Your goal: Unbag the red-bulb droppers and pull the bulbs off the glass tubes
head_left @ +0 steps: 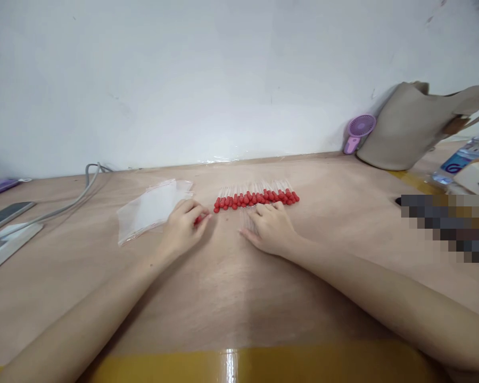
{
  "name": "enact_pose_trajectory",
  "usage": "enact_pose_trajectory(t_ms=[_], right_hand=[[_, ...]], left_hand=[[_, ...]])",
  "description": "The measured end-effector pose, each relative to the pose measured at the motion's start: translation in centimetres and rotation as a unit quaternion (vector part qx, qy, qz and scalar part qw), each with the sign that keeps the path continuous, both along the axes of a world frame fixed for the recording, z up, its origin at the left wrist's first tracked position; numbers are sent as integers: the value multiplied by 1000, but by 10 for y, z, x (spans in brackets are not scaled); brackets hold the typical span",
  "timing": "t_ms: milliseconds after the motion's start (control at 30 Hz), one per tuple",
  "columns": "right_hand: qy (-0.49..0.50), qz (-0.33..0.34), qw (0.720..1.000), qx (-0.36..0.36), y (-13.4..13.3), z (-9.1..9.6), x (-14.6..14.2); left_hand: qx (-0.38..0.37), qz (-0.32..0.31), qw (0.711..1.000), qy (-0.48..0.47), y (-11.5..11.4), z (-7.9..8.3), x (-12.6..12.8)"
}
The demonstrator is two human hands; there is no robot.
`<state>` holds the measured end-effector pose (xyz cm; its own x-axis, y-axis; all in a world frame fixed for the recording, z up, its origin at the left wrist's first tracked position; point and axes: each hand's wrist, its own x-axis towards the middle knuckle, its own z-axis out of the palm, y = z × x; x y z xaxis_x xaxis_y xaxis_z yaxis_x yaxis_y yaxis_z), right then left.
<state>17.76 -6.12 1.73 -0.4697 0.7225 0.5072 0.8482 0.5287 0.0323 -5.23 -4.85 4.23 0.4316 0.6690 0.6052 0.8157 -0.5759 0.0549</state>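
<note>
A row of several clear droppers with red bulbs [256, 197] lies on the wooden table [231, 287]. My left hand [182, 227] is curled, its fingertips pinched on the red bulbs of a few droppers just left of the row. My right hand [270, 227] lies beside it, fingers bent over the clear glass stems of those droppers, pressing them to the table. A stack of clear plastic zip bags [151, 208] lies just left of my left hand.
A beige bag [407, 127] and a small purple fan [358, 130] stand at the back right against the white wall. A water bottle [461, 157] lies at the far right. A grey cable [64, 205], a phone [6, 214] and a power strip [3, 242] are at the left.
</note>
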Motion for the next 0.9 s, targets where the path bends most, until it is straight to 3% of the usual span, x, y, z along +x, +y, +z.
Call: enact_pose_trajectory(t_ms=[233,467,733,900], right_hand=[[58,18,994,93,3,-15,49],[122,31,986,105,11,-29,53],[146,45,983,98,12,-29,53],[184,47,973,128,9,-23,55]], left_hand=[[-48,27,996,68,45,-3,41],[-90,54,993,47,68,-9,57],[-46,63,994,-83,69,-21,58],[19,-31,995,-93,37,-18,44]])
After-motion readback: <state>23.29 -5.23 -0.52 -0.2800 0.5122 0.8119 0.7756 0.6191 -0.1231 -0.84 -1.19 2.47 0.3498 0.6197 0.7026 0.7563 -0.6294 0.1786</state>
